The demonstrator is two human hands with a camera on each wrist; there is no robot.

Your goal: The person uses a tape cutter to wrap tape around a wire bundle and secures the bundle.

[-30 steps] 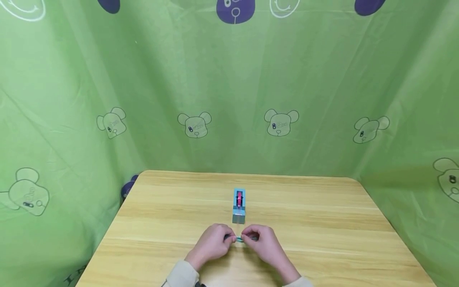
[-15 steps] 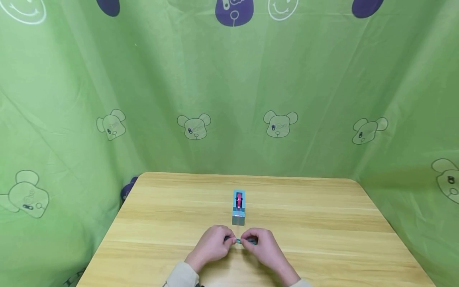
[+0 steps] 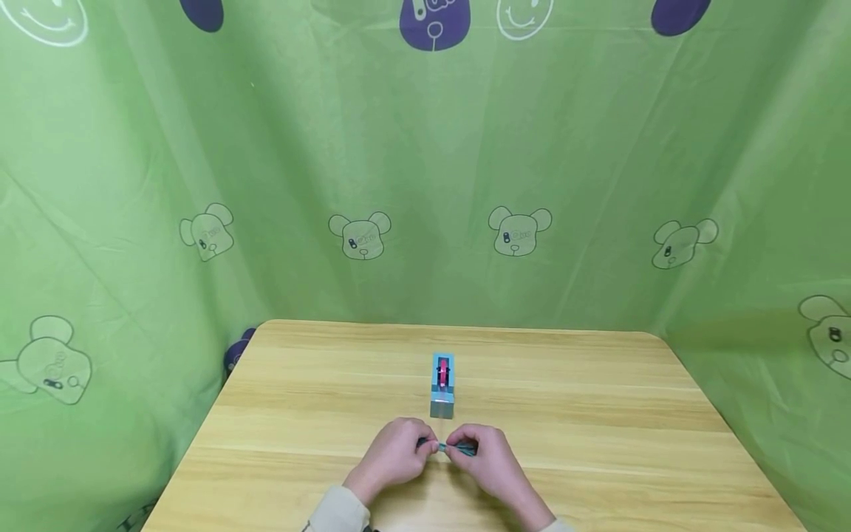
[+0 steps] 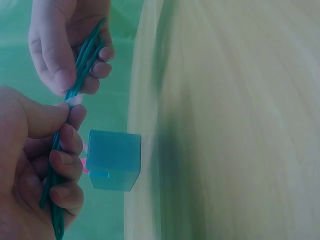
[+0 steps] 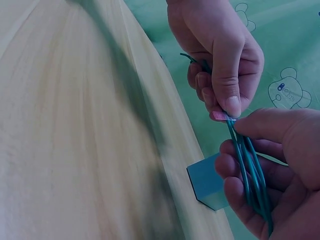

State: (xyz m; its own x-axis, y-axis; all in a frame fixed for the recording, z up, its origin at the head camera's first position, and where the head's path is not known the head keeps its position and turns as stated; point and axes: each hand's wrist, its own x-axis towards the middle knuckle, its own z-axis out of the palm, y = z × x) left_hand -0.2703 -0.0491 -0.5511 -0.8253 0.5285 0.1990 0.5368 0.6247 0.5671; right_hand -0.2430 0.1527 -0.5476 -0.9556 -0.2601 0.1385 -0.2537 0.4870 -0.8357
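A bundle of thin green cable [image 5: 256,172] runs between the two hands, above the table in front of the tape dispenser [image 3: 442,405]. My left hand [image 3: 397,452] pinches it with thumb and fingers, the lower strands lying across its curled fingers in the left wrist view. My right hand [image 3: 490,458] grips the other part, with strands lying across its palm and fingers. Between the two sets of fingertips a small piece of tape [image 4: 74,100] sits around the bundle; it looks whitish there and pinkish in the right wrist view. Fingers hide part of the cable.
The blue dispenser carries a pink roll and stands just beyond the hands on the wooden table [image 3: 299,384]. A green curtain [image 3: 425,148] with bear prints hangs behind the table and along both sides.
The hands stay nearly in place. My right fingertips have shifted slightly left, and the stretch of cable between the hands looks shorter and narrower. The view has tilted a little.
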